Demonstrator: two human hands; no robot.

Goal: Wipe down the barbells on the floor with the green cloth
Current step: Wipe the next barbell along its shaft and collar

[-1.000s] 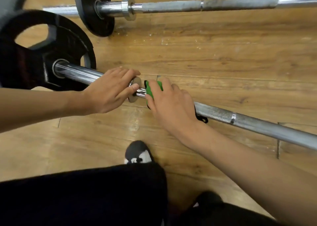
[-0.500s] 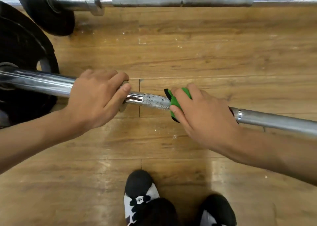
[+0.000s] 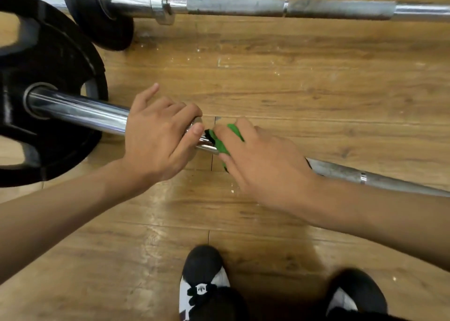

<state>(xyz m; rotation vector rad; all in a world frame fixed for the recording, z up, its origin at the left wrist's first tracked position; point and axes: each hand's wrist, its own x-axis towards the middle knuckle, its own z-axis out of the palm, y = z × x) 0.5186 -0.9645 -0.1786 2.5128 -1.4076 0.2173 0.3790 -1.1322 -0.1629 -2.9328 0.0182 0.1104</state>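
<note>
On the brown wooden floor (image 3: pixel 292 89), my left hand (image 3: pixel 158 140) gripped the near steel barbell (image 3: pixel 78 112), I think to steady it, while my right hand (image 3: pixel 265 164) closed the green cloth (image 3: pixel 222 145) around its shaft for wiping.

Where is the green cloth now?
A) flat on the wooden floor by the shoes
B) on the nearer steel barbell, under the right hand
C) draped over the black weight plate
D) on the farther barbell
B: the right hand grips the green cloth against the nearer steel barbell.
</note>
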